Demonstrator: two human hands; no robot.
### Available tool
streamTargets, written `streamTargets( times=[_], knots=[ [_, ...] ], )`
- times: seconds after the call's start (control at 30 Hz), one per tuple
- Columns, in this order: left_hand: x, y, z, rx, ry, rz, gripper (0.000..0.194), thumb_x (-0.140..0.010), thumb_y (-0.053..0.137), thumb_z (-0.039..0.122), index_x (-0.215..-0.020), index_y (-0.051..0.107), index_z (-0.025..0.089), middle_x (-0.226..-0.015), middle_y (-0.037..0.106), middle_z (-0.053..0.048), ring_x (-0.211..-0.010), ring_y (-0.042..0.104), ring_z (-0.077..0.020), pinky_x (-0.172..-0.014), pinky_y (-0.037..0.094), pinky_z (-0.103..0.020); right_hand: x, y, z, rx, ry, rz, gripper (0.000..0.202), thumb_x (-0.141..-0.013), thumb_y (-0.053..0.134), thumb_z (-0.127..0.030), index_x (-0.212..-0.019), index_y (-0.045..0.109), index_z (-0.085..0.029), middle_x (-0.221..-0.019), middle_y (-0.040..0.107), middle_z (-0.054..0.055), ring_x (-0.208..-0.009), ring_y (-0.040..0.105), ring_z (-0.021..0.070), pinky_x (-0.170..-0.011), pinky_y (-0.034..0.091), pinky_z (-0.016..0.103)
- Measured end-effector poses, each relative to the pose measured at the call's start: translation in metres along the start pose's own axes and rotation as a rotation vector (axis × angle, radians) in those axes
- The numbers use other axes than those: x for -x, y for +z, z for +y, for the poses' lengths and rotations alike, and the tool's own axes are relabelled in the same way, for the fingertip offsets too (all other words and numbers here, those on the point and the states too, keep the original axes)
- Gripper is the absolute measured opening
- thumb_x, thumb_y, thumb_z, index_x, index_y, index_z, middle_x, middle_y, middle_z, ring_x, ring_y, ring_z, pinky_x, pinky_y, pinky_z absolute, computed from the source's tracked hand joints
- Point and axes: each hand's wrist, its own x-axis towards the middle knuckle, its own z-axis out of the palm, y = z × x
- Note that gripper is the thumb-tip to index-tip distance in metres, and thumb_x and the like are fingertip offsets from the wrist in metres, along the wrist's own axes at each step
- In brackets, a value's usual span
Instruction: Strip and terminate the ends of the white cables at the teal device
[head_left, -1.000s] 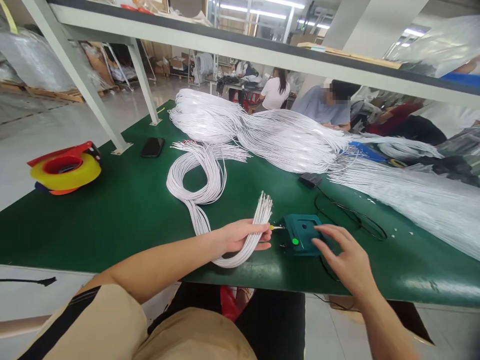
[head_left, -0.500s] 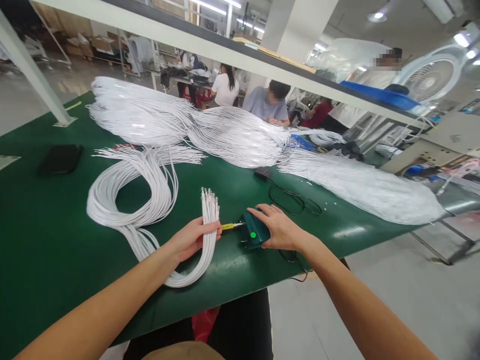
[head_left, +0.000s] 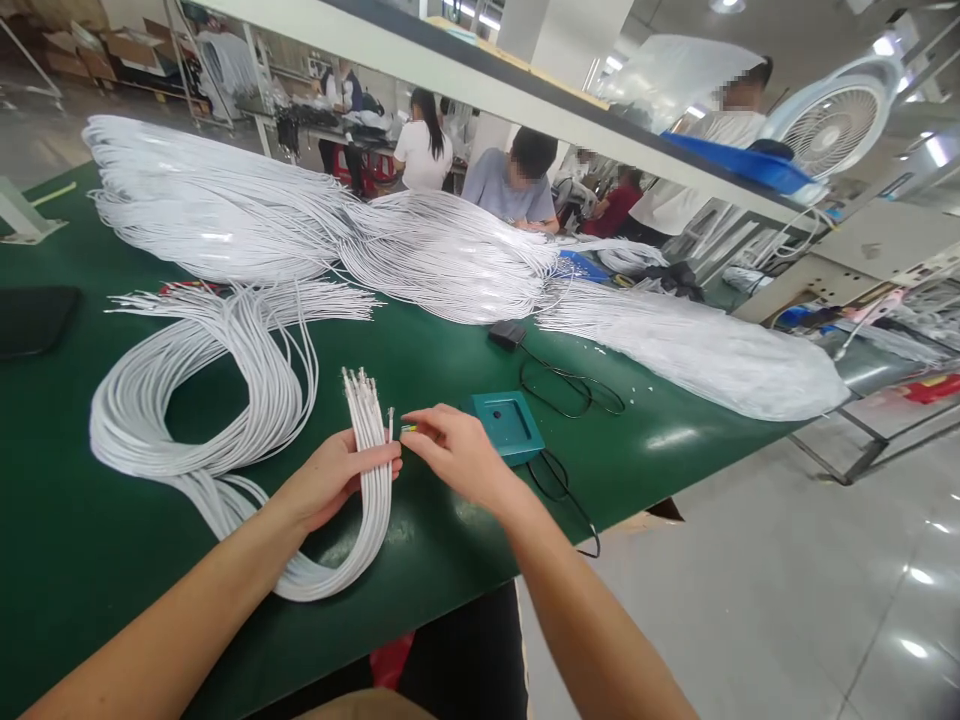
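My left hand [head_left: 330,480] is closed around a bundle of white cables [head_left: 371,470], whose stripped or terminated ends point up and away from me. One cable end [head_left: 391,420] stands slightly apart on the bundle's right side. Just beside it, my right hand [head_left: 454,450] is closed in a pinch, with a small yellow-green piece [head_left: 409,428] showing at the fingertips; its exact kind is hidden. Behind my right hand lies a teal box [head_left: 511,425] with a recessed face up and a black cord. From my left hand, the bundle curves back into a large coil [head_left: 127,430] on the green table [head_left: 442,620].
Large heaps of white cables [head_left: 457,255] stretch across the table's back, with a plastic-covered bundle [head_left: 712,350] at right. A black adapter [head_left: 507,335] with cord lies mid-table. A dark flat object [head_left: 34,320] is at left. An overhead shelf beam [head_left: 420,75] crosses above; people sit beyond.
My right hand has left the teal box and moved left to the cable ends. The box now shows its recessed face instead of the green-lit side. The view has shifted right.
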Motion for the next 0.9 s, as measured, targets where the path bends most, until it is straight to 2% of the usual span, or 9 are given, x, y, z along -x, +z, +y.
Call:
streamTargets(
  times=[0.07,0.13,0.23,0.33,0.43,0.63,0.77,0.9],
  knots=[
    [0.001,0.000,0.003,-0.036,0.018,-0.002,0.024,-0.064,0.082,0.024,-0.082,0.070,0.015,-0.073,0.068,-0.001,-0.069,0.064,-0.0117,-0.068,0.053,-0.021,-0.014,0.023,-0.006,-0.270,0.091,0.010,0.032,-0.088,0.052,-0.045,-0.090,0.071,-0.019,-0.079,0.066,0.001,-0.071,0.059,0.0126,-0.069,0.049,0.026],
    [0.001,-0.001,0.003,-0.048,0.019,0.002,0.022,-0.064,0.082,0.024,-0.079,0.070,0.015,-0.073,0.067,-0.001,-0.069,0.062,-0.0109,-0.068,0.051,-0.020,-0.027,0.040,-0.004,-0.494,0.172,0.030,0.028,-0.082,0.058,-0.044,-0.075,0.068,-0.018,-0.065,0.062,-0.002,-0.056,0.051,0.0089,-0.056,0.044,0.023],
    [-0.002,-0.003,-0.004,-0.035,0.014,0.012,0.020,-0.067,0.081,0.026,-0.077,0.070,0.014,-0.073,0.066,-0.002,-0.068,0.059,-0.0099,-0.066,0.048,-0.020,-0.036,0.056,0.004,-0.797,0.261,0.067,0.023,-0.072,0.069,-0.039,-0.067,0.063,-0.017,-0.053,0.055,-0.006,-0.043,0.041,0.0056,-0.042,0.035,0.020],
    [-0.006,-0.003,-0.014,0.011,0.047,-0.027,0.019,-0.070,0.078,0.029,-0.074,0.068,0.013,-0.071,0.065,-0.002,-0.069,0.058,-0.0103,-0.067,0.046,-0.020,-0.031,0.066,0.010,-1.001,0.318,0.126,0.023,-0.068,0.072,-0.038,-0.066,0.062,-0.017,-0.048,0.052,-0.007,-0.037,0.040,0.0049,-0.037,0.030,0.019],
    [-0.008,-0.001,-0.017,0.028,0.088,-0.060,0.018,-0.071,0.077,0.027,-0.069,0.065,0.014,-0.068,0.064,0.000,-0.070,0.058,-0.0111,-0.072,0.046,-0.022,-0.022,0.072,0.014,-1.103,0.353,0.178,0.025,-0.069,0.073,-0.039,-0.068,0.063,-0.017,-0.046,0.051,-0.007,-0.036,0.040,0.0043,-0.035,0.027,0.018],
    [-0.009,-0.002,-0.019,-0.157,0.152,-0.111,0.017,-0.077,0.070,0.030,-0.074,0.065,0.014,-0.076,0.067,-0.004,-0.079,0.059,-0.0156,-0.078,0.043,-0.027,-0.014,0.068,0.017,-1.075,0.378,0.131,0.025,-0.063,0.078,-0.035,-0.070,0.064,-0.016,-0.055,0.062,-0.004,-0.037,0.042,0.0042,-0.036,0.030,0.019],
    [-0.012,-0.004,-0.024,-0.184,0.130,-0.001,0.024,-0.070,0.076,0.032,-0.077,0.061,0.015,-0.075,0.065,-0.001,-0.076,0.058,-0.0142,-0.075,0.042,-0.027,-0.010,0.062,0.017,-1.056,0.431,0.202,0.023,-0.065,0.076,-0.035,-0.066,0.065,-0.015,-0.046,0.050,-0.007,-0.037,0.036,0.0036,-0.036,0.028,0.019],
    [-0.010,-0.002,-0.025,-0.106,0.098,0.037,0.036,-0.064,0.081,0.034,-0.086,0.058,0.016,-0.078,0.067,0.000,-0.079,0.063,-0.0166,-0.079,0.045,-0.030,-0.002,0.060,0.016,-1.244,0.463,0.159,0.028,-0.066,0.076,-0.038,-0.073,0.069,-0.012,-0.047,0.039,-0.009,-0.038,0.027,0.0016,-0.037,0.024,0.020]
  ],
)
